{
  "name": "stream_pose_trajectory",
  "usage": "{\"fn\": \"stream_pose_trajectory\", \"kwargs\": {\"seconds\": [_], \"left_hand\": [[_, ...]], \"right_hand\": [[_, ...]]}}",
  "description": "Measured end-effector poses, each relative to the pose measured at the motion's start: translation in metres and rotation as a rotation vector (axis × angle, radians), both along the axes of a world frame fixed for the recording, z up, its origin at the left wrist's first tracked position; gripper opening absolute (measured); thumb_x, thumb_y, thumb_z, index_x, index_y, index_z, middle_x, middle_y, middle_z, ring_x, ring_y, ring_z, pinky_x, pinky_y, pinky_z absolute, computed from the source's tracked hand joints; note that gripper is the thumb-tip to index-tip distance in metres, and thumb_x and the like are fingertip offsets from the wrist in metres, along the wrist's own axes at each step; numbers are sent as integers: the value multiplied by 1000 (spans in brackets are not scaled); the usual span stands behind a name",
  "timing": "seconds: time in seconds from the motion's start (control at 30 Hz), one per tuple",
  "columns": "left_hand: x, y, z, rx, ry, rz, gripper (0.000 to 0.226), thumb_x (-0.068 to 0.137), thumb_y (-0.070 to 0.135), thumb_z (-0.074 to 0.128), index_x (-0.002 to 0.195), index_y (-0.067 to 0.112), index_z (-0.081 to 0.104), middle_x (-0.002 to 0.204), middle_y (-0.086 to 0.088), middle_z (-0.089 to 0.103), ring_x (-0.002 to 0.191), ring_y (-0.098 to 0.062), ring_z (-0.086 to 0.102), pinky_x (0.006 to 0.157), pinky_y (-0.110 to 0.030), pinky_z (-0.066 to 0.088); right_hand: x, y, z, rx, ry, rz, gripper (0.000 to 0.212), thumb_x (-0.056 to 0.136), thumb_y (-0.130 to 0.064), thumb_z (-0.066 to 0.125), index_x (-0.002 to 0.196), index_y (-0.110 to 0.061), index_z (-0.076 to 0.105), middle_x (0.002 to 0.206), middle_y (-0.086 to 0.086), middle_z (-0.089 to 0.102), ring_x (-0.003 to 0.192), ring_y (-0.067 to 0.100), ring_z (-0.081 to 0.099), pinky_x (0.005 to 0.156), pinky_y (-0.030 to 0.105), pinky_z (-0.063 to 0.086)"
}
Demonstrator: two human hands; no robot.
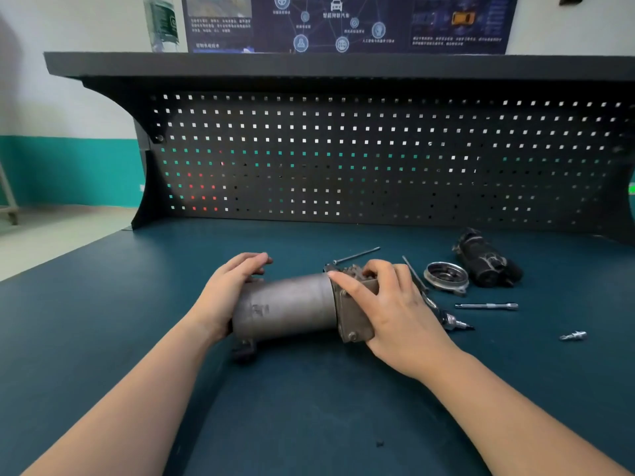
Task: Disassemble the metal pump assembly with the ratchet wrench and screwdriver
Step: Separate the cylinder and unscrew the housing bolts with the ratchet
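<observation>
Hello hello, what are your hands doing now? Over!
Left hand and right hand both gripping pump body, lying sideways. No tool held. Nothing in the way.

A dark pegboard (343,159) backs the blue bench (103,321); beyond, a white-and-teal wall (68,139) carries a poster (343,22).

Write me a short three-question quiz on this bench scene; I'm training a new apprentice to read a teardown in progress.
1. True or false: both hands are on the grey metal cylindrical pump housing.
2. Which loose part lies directly left of the black cylindrical motor part? A) the round silver metal end cap B) the long thin bolt C) the chrome extension bar
3. Fill in: the right hand grips the housing's ____ end, as the wearer sees it.

Key: 1 true, since the left hand holds the opposite end; 2 A; 3 right, where the bolted end plate sits.
</observation>
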State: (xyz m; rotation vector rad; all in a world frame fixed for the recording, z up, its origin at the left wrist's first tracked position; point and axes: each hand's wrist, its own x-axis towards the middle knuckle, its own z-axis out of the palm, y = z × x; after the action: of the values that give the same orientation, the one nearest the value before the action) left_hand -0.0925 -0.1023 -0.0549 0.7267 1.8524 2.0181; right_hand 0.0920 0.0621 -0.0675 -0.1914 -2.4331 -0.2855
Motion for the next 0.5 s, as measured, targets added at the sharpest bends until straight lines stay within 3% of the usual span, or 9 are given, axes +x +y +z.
{"fn": "stream_pose_trajectory", "kwargs": {"seconds": [0.07, 0.1, 0.2, 0.27, 0.3, 0.37, 0.5], "left_hand": [[-5, -1, 2, -101, 211, 111, 15, 87, 24, 62, 75, 23, 71, 82, 9, 67, 77, -12, 60, 68, -22, 44], [-5, -2, 5, -183, 411, 201, 16, 88, 26, 61, 74, 24, 69, 80, 14, 67, 80, -10, 61, 70, -20, 42], [13, 2, 12, -400, 1059, 219, 33, 89, 54, 41, 92, 32, 65, 89, 20, 67, 91, -6, 60, 79, -25, 43], [31, 16, 10, -618, 1266, 140, 59, 87, 67, 13, 111, 35, 56, 108, 14, 66, 103, -12, 59, 84, -32, 44], [34, 23, 7, -722, 1320, 167, 68, 84, 68, 2, 113, 34, 53, 109, 10, 65, 103, -17, 60, 80, -35, 44], [33, 31, 2, -819, 1334, 285, 72, 82, 67, -5, 97, 27, 52, 96, 4, 65, 92, -23, 62, 67, -35, 42], [24, 36, 0, -826, 1239, 367, 51, 94, 53, 6, 78, 25, 45, 80, -2, 66, 77, -28, 61, 59, -33, 37]], "right_hand": [[-2, -2, 0, 22, 32, -9, 103, 49, -7, 81, 138, -34, 37, 116, 7, 38, 100, 25, 33, 79, 41, 52], [-2, -3, -1, 35, 45, -14, 104, 47, -8, 82, 138, -33, 37, 115, 8, 40, 99, 25, 34, 77, 41, 53], [-3, -6, -3, 74, 66, -25, 109, 44, -12, 85, 139, -31, 35, 113, 7, 38, 96, 25, 36, 74, 40, 53], [-3, -7, -5, 75, 78, -28, 112, 40, -16, 88, 138, -29, 35, 113, 7, 36, 97, 25, 36, 73, 39, 53], [-3, -7, -6, 64, 77, -30, 113, 39, -17, 89, 138, -28, 34, 114, 7, 36, 99, 25, 36, 74, 38, 53], [-2, -8, -5, 21, 44, -28, 113, 44, -19, 90, 140, -26, 30, 117, 5, 32, 103, 24, 34, 79, 38, 52], [2, -15, -1, -122, -124, 28, 101, 66, -24, 77, 147, -29, 16, 126, -3, 16, 116, 19, 21, 100, 37, 39]]}}
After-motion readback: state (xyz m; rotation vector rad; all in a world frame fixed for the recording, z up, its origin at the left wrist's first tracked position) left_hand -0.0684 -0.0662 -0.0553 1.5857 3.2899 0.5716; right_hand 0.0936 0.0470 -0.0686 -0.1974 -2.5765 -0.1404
